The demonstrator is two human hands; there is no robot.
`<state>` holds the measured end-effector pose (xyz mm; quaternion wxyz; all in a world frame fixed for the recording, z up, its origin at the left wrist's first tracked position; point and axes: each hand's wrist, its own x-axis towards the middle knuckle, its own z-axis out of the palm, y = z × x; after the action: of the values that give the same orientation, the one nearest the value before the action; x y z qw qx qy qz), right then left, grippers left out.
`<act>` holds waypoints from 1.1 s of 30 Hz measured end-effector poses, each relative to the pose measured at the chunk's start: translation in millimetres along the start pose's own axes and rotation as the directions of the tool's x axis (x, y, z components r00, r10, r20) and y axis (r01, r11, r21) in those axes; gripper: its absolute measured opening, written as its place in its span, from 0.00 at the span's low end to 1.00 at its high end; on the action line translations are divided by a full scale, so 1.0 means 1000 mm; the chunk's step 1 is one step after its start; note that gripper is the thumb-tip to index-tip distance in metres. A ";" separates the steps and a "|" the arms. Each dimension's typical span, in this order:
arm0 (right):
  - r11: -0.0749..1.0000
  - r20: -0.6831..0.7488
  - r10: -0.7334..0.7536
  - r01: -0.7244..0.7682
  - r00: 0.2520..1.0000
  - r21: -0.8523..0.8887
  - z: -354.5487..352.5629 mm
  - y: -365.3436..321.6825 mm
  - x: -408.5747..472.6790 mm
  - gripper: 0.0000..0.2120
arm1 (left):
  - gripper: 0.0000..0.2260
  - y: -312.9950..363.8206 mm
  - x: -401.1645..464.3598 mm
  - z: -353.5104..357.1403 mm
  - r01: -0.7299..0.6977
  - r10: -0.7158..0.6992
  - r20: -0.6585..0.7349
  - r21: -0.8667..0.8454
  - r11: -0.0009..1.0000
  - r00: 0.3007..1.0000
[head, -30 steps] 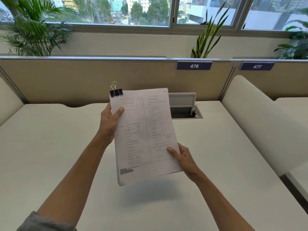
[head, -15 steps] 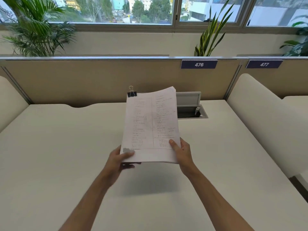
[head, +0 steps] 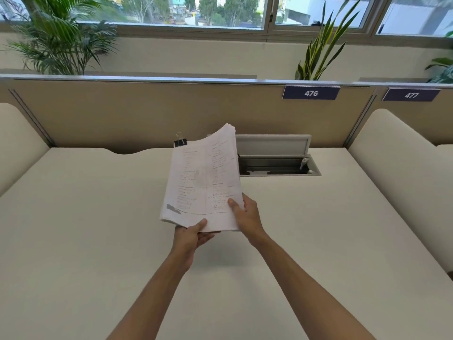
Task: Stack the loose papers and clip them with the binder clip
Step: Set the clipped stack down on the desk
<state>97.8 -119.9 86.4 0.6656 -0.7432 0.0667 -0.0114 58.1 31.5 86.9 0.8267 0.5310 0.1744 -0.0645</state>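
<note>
While hands (head: 220, 224) hold papers (head: 203, 182), print illegible, binder clip (head: 180, 142) half-hidden.

bare desk (head: 85, 229) on all sides; open cable hatch (head: 277, 155) and partition (head: 147, 111) behind

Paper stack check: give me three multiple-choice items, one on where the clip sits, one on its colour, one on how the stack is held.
1. Where is the binder clip on the paper stack?
A. far left corner
B. near right corner
C. middle of the right edge

2. What colour is the clip's body?
A. red
B. black
C. white

3. How is the stack held?
A. flat on the desk
B. left hand only
C. both hands, above the desk

Answers: 1 A, it grips the top-left corner. 2 B, dark body with wire handles. 3 C, the left hand and right hand grip the near edge.
</note>
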 end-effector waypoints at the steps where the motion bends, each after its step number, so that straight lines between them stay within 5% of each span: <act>1: 0.999 0.036 0.012 -0.010 0.999 -0.053 0.002 -0.002 0.006 0.14 | 0.21 0.000 0.006 -0.003 -0.009 0.009 -0.006 -0.003 1.000 1.000; 8: 0.965 0.202 0.173 -0.125 0.964 -0.232 0.007 -0.023 0.027 0.23 | 0.25 0.007 0.044 -0.025 -0.060 0.060 -0.007 -0.031 0.998 0.998; 22: 0.930 0.191 0.247 -0.177 0.950 -0.323 0.002 -0.011 0.039 0.17 | 0.24 0.022 0.135 -0.082 0.125 -0.129 -0.079 -0.052 0.991 0.989; 29: 0.924 0.198 0.254 -0.177 0.947 -0.339 0.001 0.000 0.041 0.16 | 0.13 0.033 0.168 -0.083 0.251 -0.202 -0.251 0.178 0.952 0.947; 33: 0.927 0.191 0.260 -0.190 0.946 -0.323 -0.002 0.004 0.042 0.16 | 0.15 0.042 0.181 -0.078 0.210 -0.193 -0.342 0.012 0.978 0.920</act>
<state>138.9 -127.6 79.5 0.5449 -0.8192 0.0752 0.1621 221.2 133.6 28.8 0.7601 0.5333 0.3661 -0.0609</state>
